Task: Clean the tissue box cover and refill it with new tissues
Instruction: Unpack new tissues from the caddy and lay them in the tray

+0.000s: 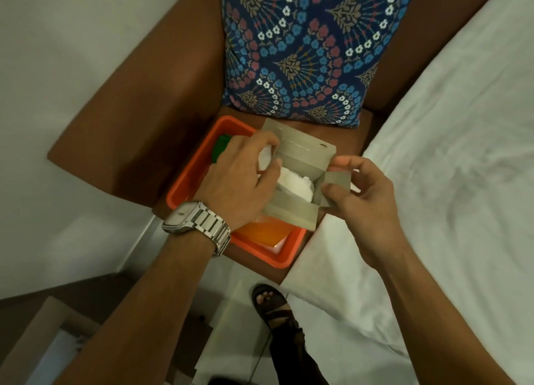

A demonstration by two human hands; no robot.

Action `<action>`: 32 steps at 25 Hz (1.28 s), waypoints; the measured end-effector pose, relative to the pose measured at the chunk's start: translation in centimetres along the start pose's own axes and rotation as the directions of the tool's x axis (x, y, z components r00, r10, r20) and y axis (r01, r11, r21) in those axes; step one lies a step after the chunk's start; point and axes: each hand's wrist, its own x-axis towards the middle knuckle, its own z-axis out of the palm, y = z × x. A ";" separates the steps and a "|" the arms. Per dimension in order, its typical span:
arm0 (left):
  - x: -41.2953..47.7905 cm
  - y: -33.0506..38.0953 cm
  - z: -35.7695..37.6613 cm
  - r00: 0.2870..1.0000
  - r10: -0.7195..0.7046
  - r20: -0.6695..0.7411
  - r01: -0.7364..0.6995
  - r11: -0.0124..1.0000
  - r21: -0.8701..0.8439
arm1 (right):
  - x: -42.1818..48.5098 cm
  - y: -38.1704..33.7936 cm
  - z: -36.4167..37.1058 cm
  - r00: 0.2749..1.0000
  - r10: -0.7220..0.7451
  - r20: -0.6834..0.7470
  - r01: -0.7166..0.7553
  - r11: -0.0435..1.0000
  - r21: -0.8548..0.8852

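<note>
Grey-brown cardboard tissue box (300, 165), end flaps open, white tissues (296, 186) showing inside, held between both hands above an orange tray (185, 182). Left hand (239, 179) curls over the box's near end, partly hiding the tissues; right hand (364, 194) pinches a side flap (338, 181). No writing can be read.

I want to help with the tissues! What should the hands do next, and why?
Probably the left hand should push the white tissues deeper into the cardboard box. They sit at its open end, and the right hand holds a side flap open.
</note>
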 end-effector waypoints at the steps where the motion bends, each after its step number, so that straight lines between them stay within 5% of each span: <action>1: 0.1 0.1 0.2 0.999 0.009 -0.038 -0.010 0.999 -0.033 | 0.1 0.0 -0.2 0.993 -0.098 -0.064 0.086 0.981 -0.173; 4: 1.0 0.6 0.9 0.986 -0.035 -0.166 0.012 0.990 -0.140 | 0.9 -0.8 -0.4 0.938 -0.345 -0.030 0.221 0.662 -0.716; 11: 1.8 2.3 3.5 0.975 -0.097 -0.200 0.088 0.995 -0.052 | 2.2 -3.5 1.3 0.985 0.019 0.172 0.155 0.348 -0.925; 19: 3.6 1.8 3.5 0.962 -0.191 -0.195 0.202 0.978 0.041 | 5.4 -5.3 2.6 0.922 0.285 0.262 0.185 0.270 -0.945; 28: 6.4 -0.1 3.9 0.934 -0.330 -0.133 0.335 0.942 0.010 | 8.8 -4.0 3.9 0.891 0.279 0.357 0.245 0.366 -0.898; 32: 7.6 -0.7 4.3 0.915 -0.392 -0.100 0.395 0.919 0.007 | 9.4 -4.0 3.7 0.941 0.135 0.309 0.237 0.387 -0.891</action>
